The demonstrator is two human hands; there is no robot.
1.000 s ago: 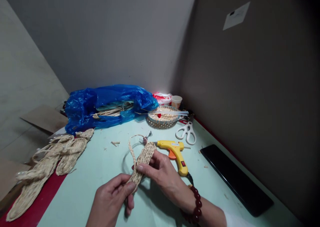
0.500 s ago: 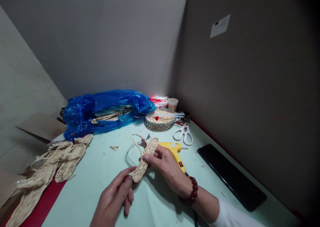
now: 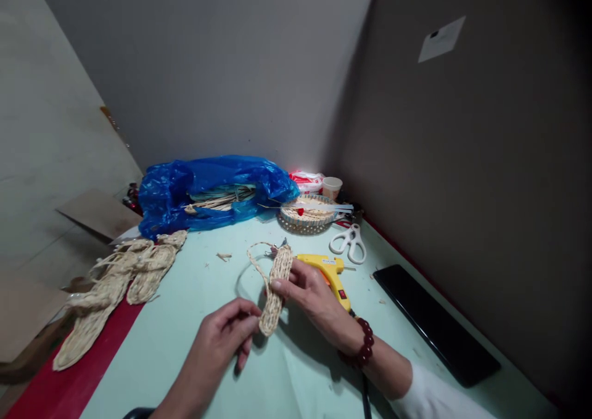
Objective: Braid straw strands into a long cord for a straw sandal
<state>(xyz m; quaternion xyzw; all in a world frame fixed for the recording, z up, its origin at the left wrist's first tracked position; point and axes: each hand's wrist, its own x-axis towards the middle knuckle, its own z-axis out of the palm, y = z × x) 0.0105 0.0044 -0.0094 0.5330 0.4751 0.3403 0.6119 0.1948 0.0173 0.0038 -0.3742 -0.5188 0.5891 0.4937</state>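
Observation:
My right hand (image 3: 309,289) is closed around the middle of a small woven straw sole (image 3: 277,283), thumb on top and fingers beneath. The sole stands tilted above the table, and a thin plaited straw cord (image 3: 253,260) loops out from its upper left side. At the lower end, my left hand (image 3: 229,333) pinches the sole's left edge between thumb and forefinger, the other fingers curled below. A yellow glue gun (image 3: 319,262) lies just behind my right hand, partly covered by it.
Several straw slippers (image 3: 108,296) lie at the left edge. A blue plastic bag (image 3: 161,188) with straw strands stands behind, beside a round woven basket (image 3: 303,227) and a paper cup (image 3: 332,188). White scissors (image 3: 354,246) and a long black object (image 3: 435,326) lie right.
The view has shifted, so the table things appear further right. My left thumb and forefinger have come together at the sole's lower edge. My right hand keeps its hold, with the sole more upright.

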